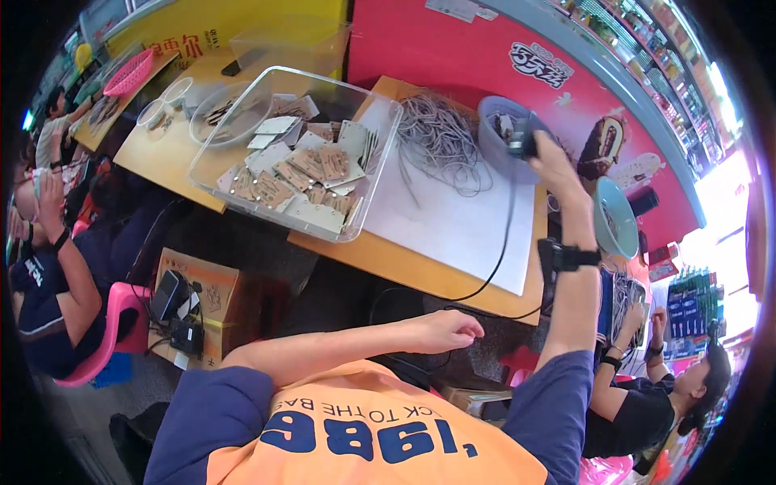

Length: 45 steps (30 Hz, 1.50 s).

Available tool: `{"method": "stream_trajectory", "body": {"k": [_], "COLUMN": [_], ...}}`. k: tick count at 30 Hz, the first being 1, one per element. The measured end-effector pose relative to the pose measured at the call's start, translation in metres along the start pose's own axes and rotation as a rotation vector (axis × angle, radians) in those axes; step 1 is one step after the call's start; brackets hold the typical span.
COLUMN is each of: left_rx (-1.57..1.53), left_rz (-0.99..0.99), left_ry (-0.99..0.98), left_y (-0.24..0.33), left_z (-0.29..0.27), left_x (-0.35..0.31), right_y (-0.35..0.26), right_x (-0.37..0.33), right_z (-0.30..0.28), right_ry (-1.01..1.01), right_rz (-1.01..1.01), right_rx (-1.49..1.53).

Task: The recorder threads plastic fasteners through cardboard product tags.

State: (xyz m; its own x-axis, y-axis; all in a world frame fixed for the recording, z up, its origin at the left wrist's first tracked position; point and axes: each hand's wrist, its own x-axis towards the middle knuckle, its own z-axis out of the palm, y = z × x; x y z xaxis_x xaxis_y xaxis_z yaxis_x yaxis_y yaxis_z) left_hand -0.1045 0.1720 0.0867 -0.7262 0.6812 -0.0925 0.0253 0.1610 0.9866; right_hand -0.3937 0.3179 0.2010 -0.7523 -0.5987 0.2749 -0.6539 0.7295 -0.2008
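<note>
My right hand reaches over the lilac bowl at the back right. It is closed around a small black device, blurred, whose exact kind I cannot make out. A thin black cable hangs down from it across the white sheet. My left hand is held before my chest, off the table, fingers curled in with nothing visible in them. Left of the bowl lies a tangled heap of grey cords. Small pieces partly show inside the bowl, behind the device.
A clear plastic bin holds many brown and white cards. Round tubs stand behind it, and a teal bowl is at the right. Co-workers sit at left and right. A cardboard box bears black adapters.
</note>
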Motion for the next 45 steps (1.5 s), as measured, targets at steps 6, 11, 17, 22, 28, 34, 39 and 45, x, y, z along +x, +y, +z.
{"method": "stream_trajectory", "body": {"k": [6,11,17,22,28,34,39,45], "left_rx": [-0.156,-0.229,-0.099,-0.052,-0.45,-0.394,-0.457,-0.689], "left_rz": [-0.021,0.106,0.377,0.164,0.345,0.124,-0.147,-0.366], "left_ry": [0.21,0.656,0.757,0.671,0.281,0.398,0.484,0.285], "left_y": [-0.014,-0.013,0.014,0.021,0.045,0.031,0.031,0.014], "left_z": [-0.006,-0.045,-0.051,-0.042,-0.057,-0.108,-0.092,-0.1], "left_x": [-0.007,0.003,0.057,0.067,0.053,0.091,0.115,0.133], "right_y": [-0.022,-0.037,-0.044,-0.022,-0.035,-0.023,-0.012,-0.066], "right_x": [0.014,0.006,0.026,0.012,-0.006,-0.022,-0.065,-0.147], "right_z": [0.123,0.139,0.135,0.124,0.102,0.136,0.149,0.089], "right_ry": [-0.296,-0.191,0.207,0.24,0.098,0.148,0.035,-0.032], "right_rz": [-0.03,-0.009,0.155,0.433,0.521,0.748,1.054,0.676], "right_rx": [0.061,0.239,0.363,0.397,0.682,1.538,1.34,1.439]}}
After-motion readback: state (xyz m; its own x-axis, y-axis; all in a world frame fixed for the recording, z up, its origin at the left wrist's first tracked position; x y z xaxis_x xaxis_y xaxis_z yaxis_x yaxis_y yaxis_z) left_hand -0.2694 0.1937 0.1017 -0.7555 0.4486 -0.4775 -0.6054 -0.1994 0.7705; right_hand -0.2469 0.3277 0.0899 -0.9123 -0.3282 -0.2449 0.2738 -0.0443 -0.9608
